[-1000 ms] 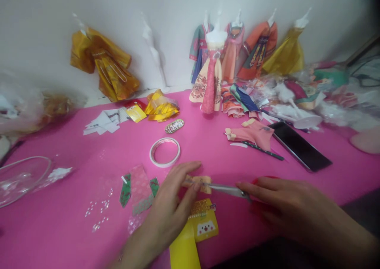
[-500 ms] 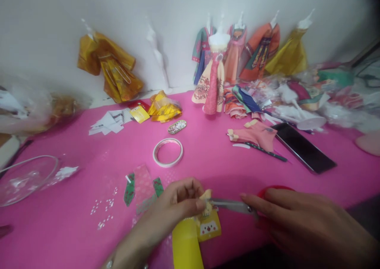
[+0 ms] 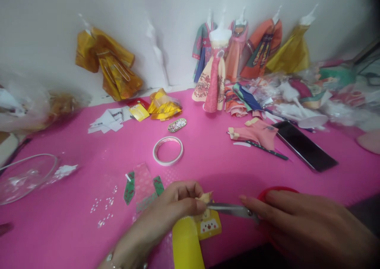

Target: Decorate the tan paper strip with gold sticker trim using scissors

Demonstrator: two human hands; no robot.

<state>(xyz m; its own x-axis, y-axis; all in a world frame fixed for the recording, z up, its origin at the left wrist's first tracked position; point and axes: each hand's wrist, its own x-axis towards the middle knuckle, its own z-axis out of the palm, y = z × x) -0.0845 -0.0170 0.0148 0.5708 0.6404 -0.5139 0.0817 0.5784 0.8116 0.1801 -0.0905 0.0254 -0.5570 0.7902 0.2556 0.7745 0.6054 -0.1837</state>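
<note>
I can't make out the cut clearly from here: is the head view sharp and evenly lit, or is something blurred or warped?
Head view: soft overall, wide-angle bend at the edges; the clear bowl and bags far left smear. The left hand pinching the paper piece and the right hand on the scissors are slightly blurred. Light is even; the phone shows no glare.

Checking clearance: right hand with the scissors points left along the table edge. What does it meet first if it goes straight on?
Probably the small tan paper piece pinched by the left hand; the scissors in the right hand already touch it. Depth unclear.
</note>
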